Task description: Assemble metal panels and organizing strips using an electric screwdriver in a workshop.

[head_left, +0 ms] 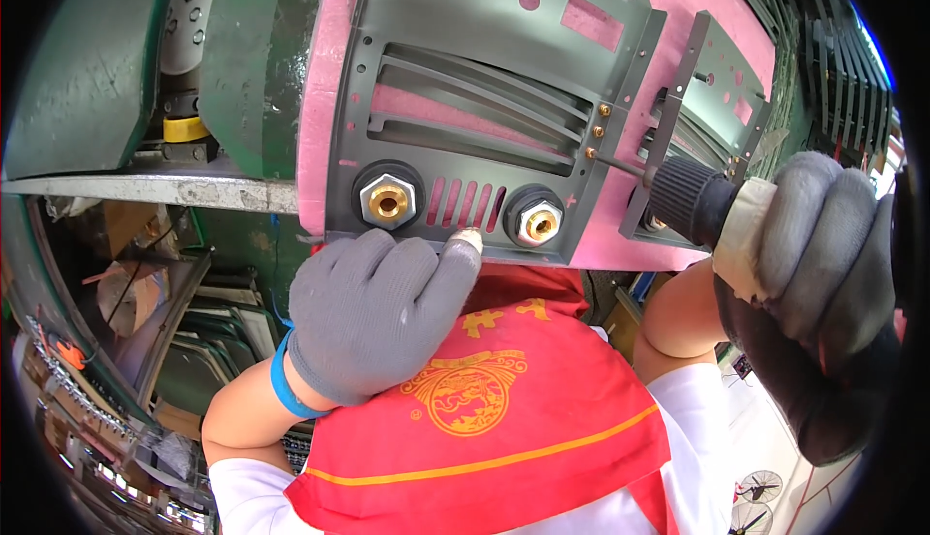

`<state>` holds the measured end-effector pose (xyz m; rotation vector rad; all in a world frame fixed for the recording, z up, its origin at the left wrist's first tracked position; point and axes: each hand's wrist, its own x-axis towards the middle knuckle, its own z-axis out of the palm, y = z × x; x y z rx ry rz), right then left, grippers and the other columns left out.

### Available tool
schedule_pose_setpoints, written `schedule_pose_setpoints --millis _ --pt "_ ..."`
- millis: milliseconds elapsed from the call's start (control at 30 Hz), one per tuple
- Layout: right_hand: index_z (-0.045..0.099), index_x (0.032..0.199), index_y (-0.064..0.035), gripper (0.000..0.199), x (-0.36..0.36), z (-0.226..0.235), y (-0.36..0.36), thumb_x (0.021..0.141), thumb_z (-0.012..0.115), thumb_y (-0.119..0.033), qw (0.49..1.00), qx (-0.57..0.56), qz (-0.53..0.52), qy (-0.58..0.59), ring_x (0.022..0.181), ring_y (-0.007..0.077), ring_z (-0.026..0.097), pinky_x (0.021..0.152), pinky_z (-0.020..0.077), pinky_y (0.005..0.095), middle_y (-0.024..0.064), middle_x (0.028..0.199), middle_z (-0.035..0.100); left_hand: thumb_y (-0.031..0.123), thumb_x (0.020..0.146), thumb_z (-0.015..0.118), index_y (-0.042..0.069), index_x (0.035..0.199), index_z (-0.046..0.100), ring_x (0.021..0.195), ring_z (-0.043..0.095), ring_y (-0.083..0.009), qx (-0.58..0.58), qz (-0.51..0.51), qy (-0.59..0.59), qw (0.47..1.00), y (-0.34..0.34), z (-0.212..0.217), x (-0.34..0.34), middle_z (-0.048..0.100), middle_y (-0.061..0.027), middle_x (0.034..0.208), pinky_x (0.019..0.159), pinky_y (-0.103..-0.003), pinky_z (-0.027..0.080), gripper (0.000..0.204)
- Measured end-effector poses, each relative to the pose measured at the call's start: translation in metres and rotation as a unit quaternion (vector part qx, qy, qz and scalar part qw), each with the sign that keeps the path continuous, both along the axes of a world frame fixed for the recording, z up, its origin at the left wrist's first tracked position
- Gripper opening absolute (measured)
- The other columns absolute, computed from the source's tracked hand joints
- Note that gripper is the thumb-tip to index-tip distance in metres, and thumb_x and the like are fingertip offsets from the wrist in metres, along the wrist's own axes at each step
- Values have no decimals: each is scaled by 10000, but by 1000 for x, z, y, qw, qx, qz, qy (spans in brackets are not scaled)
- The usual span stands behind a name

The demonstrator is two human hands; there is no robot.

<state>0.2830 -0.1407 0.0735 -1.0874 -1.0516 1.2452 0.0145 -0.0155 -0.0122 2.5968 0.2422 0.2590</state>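
A dark grey metal panel (494, 27) with slots and round holes lies in front of me. Two brass fittings with hex nuts, the left one (388, 200) and the right one (539, 224), sit in its near part. My left hand (373, 312), in a grey knitted glove, is curled over the panel's near edge between them, closed against it. My right hand (823, 254), gloved too, wraps around a black power screwdriver (690, 201). Its thin bit reaches left to the nearest of several small brass screws (591, 153) on the panel's right side.
Beneath the panel is a pink sheet (323, 99). A second similar metal panel (722, 90) lies to the right. Stacked dark metal parts (843, 80) stand at the far right. On the left are a green machine (257, 61) and a metal ledge (155, 190); a shelf holds panels (208, 361) below.
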Motion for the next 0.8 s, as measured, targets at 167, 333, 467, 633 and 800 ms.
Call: schedule_pose_setpoints --millis 167,333,467,633,800 --pt "598 1011 -11 301 18 -5 -2 776 764 -98 991 134 8 -5 842 306 638 636 518 327 121 845 653 133 926 626 31 1130 663 637 533 -151 -280 87 -13 956 10 22 22 570 -37 789 547 -288 424 231" --pt "605 1074 -10 318 8 -5 -24 814 725 -149 952 280 -121 -33 976 312 584 775 448 372 135 984 630 164 1023 447 -36 1306 571 696 434 -64 -735 188 65 648 21 36 55 635 -43 959 598 -221 381 368" --pt "611 1124 -10 343 -6 -15 -34 844 693 -189 893 393 -213 -51 1082 317 541 885 392 408 146 1094 613 274 1079 438 -29 1326 541 669 399 -59 -789 189 38 583 17 22 74 668 -64 964 566 -202 343 404" --pt "618 1187 -10 384 -7 -30 -47 882 653 -240 789 521 -321 -59 1215 322 488 1023 322 453 160 1233 590 390 1085 456 11 1149 609 574 410 -33 -815 142 53 559 22 17 77 683 -29 808 491 -201 334 414" --pt "625 1250 -9 434 0 -40 -27 920 613 -291 659 620 -421 -59 1348 328 434 1161 252 498 174 1371 568 430 1087 436 10 1087 667 570 403 -33 -801 142 77 577 24 20 76 662 -15 773 491 -199 328 479"
